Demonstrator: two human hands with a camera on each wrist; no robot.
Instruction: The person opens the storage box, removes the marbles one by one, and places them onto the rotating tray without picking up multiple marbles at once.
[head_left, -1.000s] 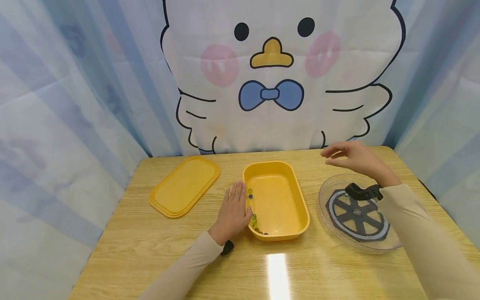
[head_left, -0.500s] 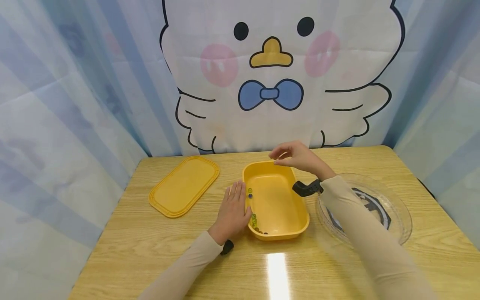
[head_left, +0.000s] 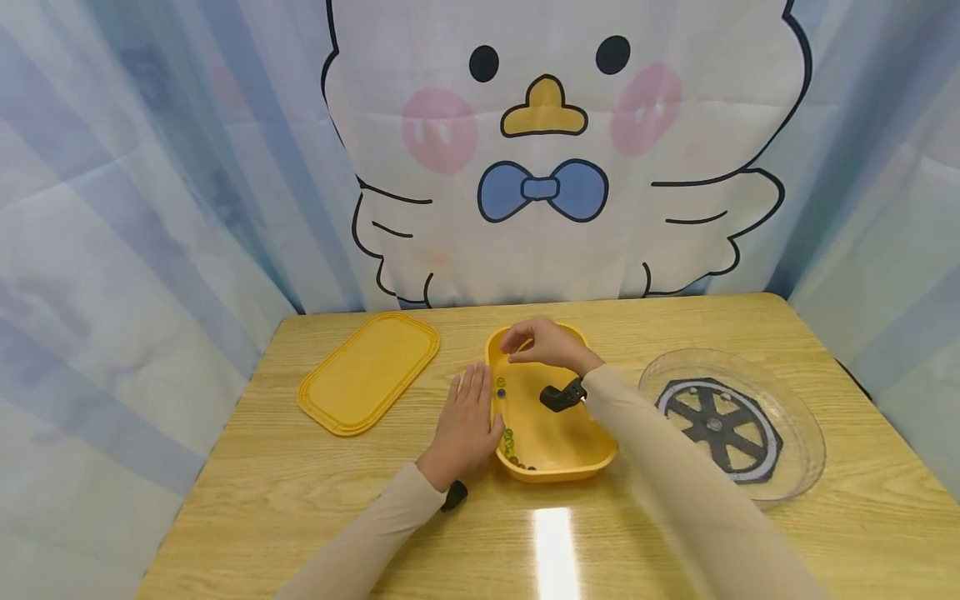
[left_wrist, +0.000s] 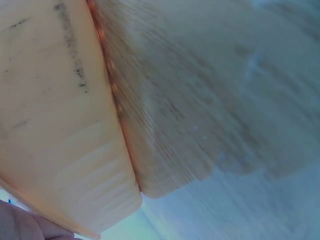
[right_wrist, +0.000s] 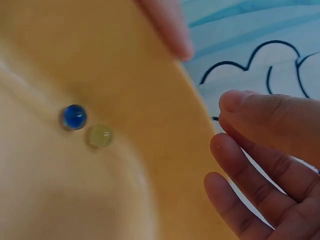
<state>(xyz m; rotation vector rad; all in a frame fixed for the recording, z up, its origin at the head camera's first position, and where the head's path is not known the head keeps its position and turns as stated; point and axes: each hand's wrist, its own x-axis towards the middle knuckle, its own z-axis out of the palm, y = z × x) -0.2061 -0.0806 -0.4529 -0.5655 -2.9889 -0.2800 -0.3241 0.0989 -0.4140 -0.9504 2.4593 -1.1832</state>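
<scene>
A yellow tub [head_left: 562,477] stands in the middle of the table. My left hand [head_left: 465,425] lies with straight fingers against its left rim; the left wrist view shows the tub's outer wall [left_wrist: 55,125]. Over the tub's far part, my right hand [head_left: 551,343] hovers with fingers loosely bent and nothing visible between thumb and fingertips. Just beyond those fingers [right_wrist: 227,150], the right wrist view shows a blue marble [right_wrist: 74,117] beside a yellow-green marble [right_wrist: 100,136] on the tub floor. Several more marbles [head_left: 509,442] lie along the near left corner.
A clear round dish [head_left: 808,433] with a dark spoked pattern showing through it stands at right, partly behind my right sleeve. A flat yellow lid [head_left: 367,375] lies at left. A printed curtain [head_left: 540,250] hangs behind the table's far edge.
My right hand has moved left from above the clear dish, across the tub's far rim, and down toward the tub's left side. My left hand and the marbles stay put.
</scene>
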